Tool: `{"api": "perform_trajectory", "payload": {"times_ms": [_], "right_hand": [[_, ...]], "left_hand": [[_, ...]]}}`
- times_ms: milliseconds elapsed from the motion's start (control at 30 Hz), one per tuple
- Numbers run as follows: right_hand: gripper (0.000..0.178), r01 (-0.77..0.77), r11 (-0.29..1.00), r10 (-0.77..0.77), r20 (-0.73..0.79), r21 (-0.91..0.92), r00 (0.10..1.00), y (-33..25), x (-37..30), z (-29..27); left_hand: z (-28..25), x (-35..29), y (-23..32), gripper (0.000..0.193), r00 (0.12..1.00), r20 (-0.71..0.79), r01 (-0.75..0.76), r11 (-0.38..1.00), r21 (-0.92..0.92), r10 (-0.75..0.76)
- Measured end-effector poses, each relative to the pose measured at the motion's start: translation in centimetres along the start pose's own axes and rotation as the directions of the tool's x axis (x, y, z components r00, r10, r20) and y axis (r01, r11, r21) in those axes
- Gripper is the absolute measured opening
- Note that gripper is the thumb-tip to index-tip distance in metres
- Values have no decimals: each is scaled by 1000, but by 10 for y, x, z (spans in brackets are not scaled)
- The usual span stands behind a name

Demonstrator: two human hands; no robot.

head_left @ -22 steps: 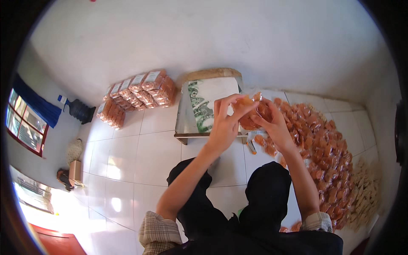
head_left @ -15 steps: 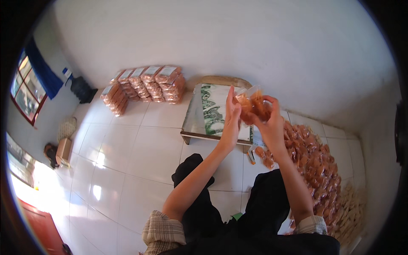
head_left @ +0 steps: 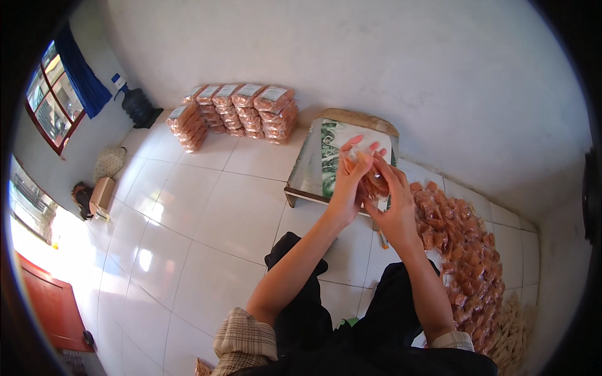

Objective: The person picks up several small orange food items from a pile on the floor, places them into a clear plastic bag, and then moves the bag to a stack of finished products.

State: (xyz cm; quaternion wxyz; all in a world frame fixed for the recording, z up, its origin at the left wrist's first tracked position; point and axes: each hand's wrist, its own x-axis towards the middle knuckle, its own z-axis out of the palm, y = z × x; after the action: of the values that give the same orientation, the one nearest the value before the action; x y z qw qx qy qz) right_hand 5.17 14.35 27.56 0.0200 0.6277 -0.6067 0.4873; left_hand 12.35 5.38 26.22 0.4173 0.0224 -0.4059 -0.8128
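Note:
Over the low table (head_left: 303, 168) I hold several small clear plastic packets (head_left: 375, 183) of orange-brown food, bunched together. My left hand (head_left: 351, 183) is wrapped round them from the left, with its fingers reaching over the far side. From the right, my right hand (head_left: 396, 203) grips the same bunch, with its thumb on the near side. The fingers hide part of the packets, so their number is unclear. Beneath, a green and white printed sheet (head_left: 330, 150) lies on the tabletop. To the right, a large heap of similar packets (head_left: 458, 241) spreads over the floor.
Large bagged packs (head_left: 276, 116) stand stacked along the wall. A small orange-handled tool (head_left: 383, 239) lies by the table. Pale pieces (head_left: 511, 326) are heaped at lower right. A water bottle (head_left: 137, 105), a cardboard box (head_left: 101, 192) and a red cabinet (head_left: 53, 307) are at left.
My hands have come lower and closer round the packets, the left thumb now over them. The view has shifted, so the room's things sit further right and higher.

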Motion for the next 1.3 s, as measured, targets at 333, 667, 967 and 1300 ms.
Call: {"api": "perform_trajectory", "payload": {"times_ms": [333, 667, 967, 1300], "right_hand": [[67, 107, 993, -109, -38, -55, 993, 11, 4, 14], [56, 160, 984, -163, -39, -73, 986, 54, 16, 26], [41, -612, 661, 720, -137, 433, 680, 218, -22, 53], [43, -671, 427, 845, -4, 607, 534, 268, -69, 95]], "left_hand": [[-23, 6, -5, 30, 982, -74, 168, 979, -113, -176], [-43, 26, -22, 36, 971, -151, 188, 982, 6, -185], [-200, 89, -106, 29, 989, 32, 20, 347, 938, -145], [-262, 93, -198, 19, 952, 288, -293, -40, 955, -105]]}}
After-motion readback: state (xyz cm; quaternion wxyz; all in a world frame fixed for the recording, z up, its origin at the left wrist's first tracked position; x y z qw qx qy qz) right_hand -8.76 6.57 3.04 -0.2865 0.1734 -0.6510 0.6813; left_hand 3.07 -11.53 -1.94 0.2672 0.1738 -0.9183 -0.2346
